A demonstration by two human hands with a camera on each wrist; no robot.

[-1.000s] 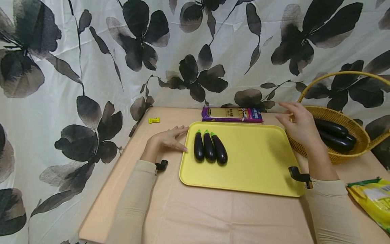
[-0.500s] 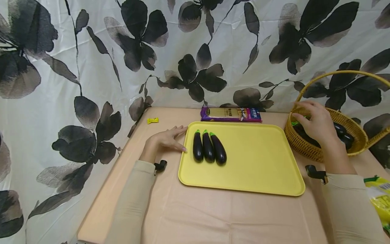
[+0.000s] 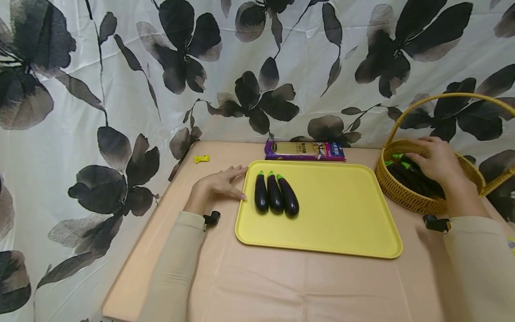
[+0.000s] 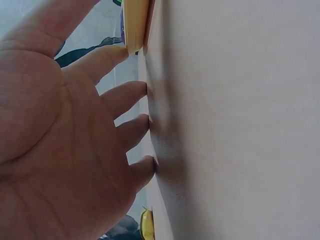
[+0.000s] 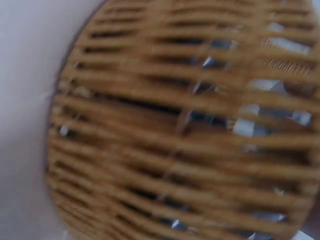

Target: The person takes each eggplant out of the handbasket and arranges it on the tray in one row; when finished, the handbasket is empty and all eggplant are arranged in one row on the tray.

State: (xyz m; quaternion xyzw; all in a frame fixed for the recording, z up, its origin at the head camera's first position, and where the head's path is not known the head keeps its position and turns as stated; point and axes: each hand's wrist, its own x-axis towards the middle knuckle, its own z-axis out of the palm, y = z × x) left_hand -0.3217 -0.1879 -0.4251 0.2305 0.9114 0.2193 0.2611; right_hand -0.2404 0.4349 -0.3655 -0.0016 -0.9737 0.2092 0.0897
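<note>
In the head view, three eggplants (image 3: 276, 194) lie side by side on the left of a yellow tray (image 3: 346, 210). My left hand (image 3: 215, 185) rests at the tray's left edge, fingers extended. The left wrist view shows the left hand (image 4: 65, 130) with its fingertips down on the table, a finger and the thumb by the tray's rim (image 4: 134, 30). My right hand (image 3: 440, 163) reaches into a wicker basket (image 3: 402, 203), over dark eggplants (image 3: 408, 176) with green stems. Its fingertips are mostly hidden, so any grip is unclear. The basket's wall (image 5: 185, 150) fills the blurred right wrist view.
A purple packet (image 3: 305, 151) lies behind the tray. A small yellow wrapped candy (image 3: 201, 158) sits at the back left of the table (image 3: 257, 286). The basket's tall handle (image 3: 454, 95) arches over it. A floral curtain (image 3: 249, 58) hangs behind.
My right hand has moved right, from beside the basket's left rim to deep over the eggplants inside it. Eggplant stems at the basket's left now show. The left hand has stayed at the tray.
</note>
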